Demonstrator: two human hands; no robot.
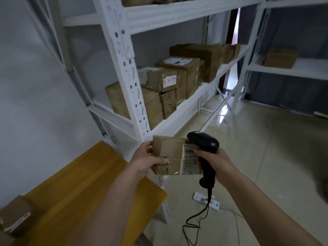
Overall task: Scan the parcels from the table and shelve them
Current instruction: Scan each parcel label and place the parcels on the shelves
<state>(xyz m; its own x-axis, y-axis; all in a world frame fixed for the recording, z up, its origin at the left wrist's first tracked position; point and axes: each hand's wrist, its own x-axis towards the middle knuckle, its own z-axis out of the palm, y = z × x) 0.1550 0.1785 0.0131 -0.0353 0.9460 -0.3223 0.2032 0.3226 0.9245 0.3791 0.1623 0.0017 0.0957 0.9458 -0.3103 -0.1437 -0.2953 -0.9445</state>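
My left hand (146, 159) grips the left edge of a small brown cardboard parcel (171, 153), held up in front of me, thumb on its front face. A white shipping label (190, 161) covers the parcel's right part. My right hand (212, 161) grips the handle of a black barcode scanner (204, 142), whose head sits right over the label. The scanner's cable (200, 215) hangs down to the floor. The yellow wooden table (85, 189) lies at the lower left, with another brown parcel (13, 215) at its near left corner.
A white metal shelf rack (127, 55) stands just ahead, its middle shelf holding several brown boxes (170, 82). A second rack (301, 68) at the right holds one box (280, 58). A white power strip (206, 200) lies on the tiled floor.
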